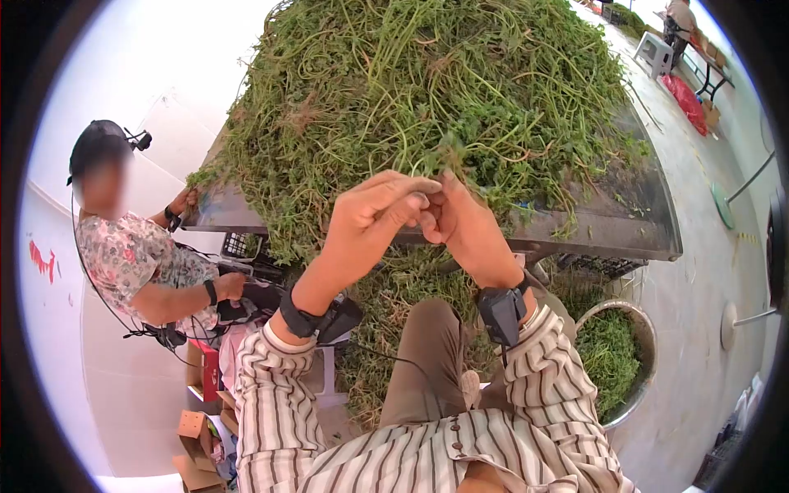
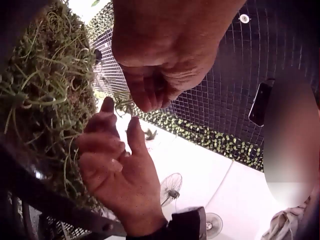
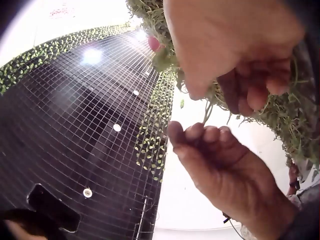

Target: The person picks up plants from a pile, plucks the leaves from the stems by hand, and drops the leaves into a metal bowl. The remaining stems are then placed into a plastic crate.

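Note:
Both hands meet just in front of a big heap of green leafy herbs (image 1: 427, 90) on a dark table (image 1: 608, 234). My left hand (image 1: 374, 214) has its fingers curled and pinches a thin green stem (image 3: 207, 111), which shows between the two hands in the right wrist view. My right hand (image 1: 472, 226) pinches the same sprig, and its leafy top (image 1: 449, 152) stands just above the thumb. In the left wrist view the right hand (image 2: 120, 170) lies below the left hand (image 2: 165, 45), fingertips close together. The curled fingers partly hide the stem.
Another person (image 1: 136, 255) sits at the table's left side. A round tub (image 1: 649, 345) of greens stands on the floor at right. More greens (image 1: 386, 329) lie below the table edge. Cardboard boxes (image 1: 197, 440) are at lower left, a stool (image 1: 655, 53) far right.

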### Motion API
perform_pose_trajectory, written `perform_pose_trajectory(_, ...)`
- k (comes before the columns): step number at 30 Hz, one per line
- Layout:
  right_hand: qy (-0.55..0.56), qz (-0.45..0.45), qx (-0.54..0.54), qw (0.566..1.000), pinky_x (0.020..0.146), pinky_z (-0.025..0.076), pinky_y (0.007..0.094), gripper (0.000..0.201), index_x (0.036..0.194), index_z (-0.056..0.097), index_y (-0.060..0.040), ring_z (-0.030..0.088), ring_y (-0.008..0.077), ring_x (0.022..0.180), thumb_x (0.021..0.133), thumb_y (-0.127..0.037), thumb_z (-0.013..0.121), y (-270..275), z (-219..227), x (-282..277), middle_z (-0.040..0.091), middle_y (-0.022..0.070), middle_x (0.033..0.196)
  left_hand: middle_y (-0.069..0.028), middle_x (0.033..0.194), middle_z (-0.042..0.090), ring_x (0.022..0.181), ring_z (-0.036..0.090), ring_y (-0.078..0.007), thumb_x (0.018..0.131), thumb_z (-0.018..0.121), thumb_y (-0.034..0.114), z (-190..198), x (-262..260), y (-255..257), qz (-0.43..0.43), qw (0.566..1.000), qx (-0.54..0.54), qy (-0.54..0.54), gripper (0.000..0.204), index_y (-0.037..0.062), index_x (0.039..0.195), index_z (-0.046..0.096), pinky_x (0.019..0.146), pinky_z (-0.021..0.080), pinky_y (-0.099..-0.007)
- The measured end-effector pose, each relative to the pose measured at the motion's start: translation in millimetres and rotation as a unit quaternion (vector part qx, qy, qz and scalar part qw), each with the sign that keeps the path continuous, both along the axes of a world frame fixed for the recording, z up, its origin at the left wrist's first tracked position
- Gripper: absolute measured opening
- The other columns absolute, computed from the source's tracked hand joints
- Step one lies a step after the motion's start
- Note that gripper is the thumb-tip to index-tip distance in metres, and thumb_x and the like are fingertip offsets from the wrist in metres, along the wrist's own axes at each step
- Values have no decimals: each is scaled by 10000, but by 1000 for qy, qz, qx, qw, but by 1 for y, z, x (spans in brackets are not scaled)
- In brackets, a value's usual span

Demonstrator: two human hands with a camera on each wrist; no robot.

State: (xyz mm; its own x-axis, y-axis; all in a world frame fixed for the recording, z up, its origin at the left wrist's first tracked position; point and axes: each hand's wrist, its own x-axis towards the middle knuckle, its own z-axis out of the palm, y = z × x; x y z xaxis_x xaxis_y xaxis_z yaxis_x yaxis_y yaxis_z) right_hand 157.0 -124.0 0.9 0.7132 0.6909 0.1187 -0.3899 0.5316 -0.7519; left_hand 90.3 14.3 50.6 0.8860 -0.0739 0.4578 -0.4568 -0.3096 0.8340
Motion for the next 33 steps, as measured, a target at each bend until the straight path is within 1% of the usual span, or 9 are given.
perform_pose_trajectory(6,42,-53,3,998,474,370,216,252,877,563,-36,484,81,554,929,-257,453,-2,1,-1,538,11,660,-69,811,585,661,574,-109,891,525,104,-17,-7,-7,-19,996,60,64,196,-4,1026,616,596,468,-236)
perform_pose_trajectory(9,42,-20,19,999,547,452,270,250,1036,536,0,579,139,720,933,-206,439,-6,-3,3,597,61,873,-57,809,590,659,565,-101,888,524,90,-18,-11,-9,-41,994,68,78,185,-4,1012,623,600,470,-231)
perform_pose_trajectory(11,43,23,46,998,507,427,261,266,1064,537,11,545,123,617,927,-200,449,-9,6,0,580,47,831,-43,807,590,662,559,-93,883,529,74,-17,-11,-9,-56,987,-36,148,173,-2,999,631,609,474,-229)
perform_pose_trajectory(15,32,-4,59,998,434,352,217,233,1004,569,-5,417,67,485,918,-201,475,-5,-4,7,547,2,724,-29,849,595,697,560,-86,881,530,70,-19,-11,-11,-64,980,-67,174,170,11,1003,632,623,476,-221)
perform_pose_trajectory(18,8,-32,9,999,425,292,192,216,991,582,-12,391,35,493,907,-186,486,-7,-8,11,532,-12,722,-25,884,572,686,541,-83,872,542,80,-7,-12,-8,-24,988,-32,147,203,33,1058,609,593,455,-214)
perform_pose_trajectory(21,-18,-118,-89,989,432,240,177,211,973,596,-14,360,7,505,892,-185,503,-8,3,2,509,-38,697,-2,832,465,628,425,-85,823,618,188,3,-4,6,140,980,88,114,361,57,1152,548,573,389,-234)
perform_pose_trajectory(29,-164,-79,-198,963,491,281,202,222,842,592,22,337,18,572,873,-187,527,1,-3,-6,410,-78,622,4,716,434,610,425,-90,817,630,227,-15,17,11,55,989,123,62,327,1,1049,582,566,374,-223)
perform_pose_trajectory(32,-152,-64,-164,973,502,287,201,210,805,573,22,339,22,577,879,-168,519,1,9,-15,401,-73,626,35,637,435,500,377,-62,850,603,243,-12,12,10,110,978,31,172,260,-4,932,601,468,328,-208)
perform_pose_trajectory(33,-152,-62,-165,973,502,287,201,210,805,573,22,339,22,577,879,-168,519,1,8,-15,401,-73,626,49,618,431,461,346,-45,868,584,246,-19,13,12,76,971,-108,201,234,12,885,590,425,290,-196)
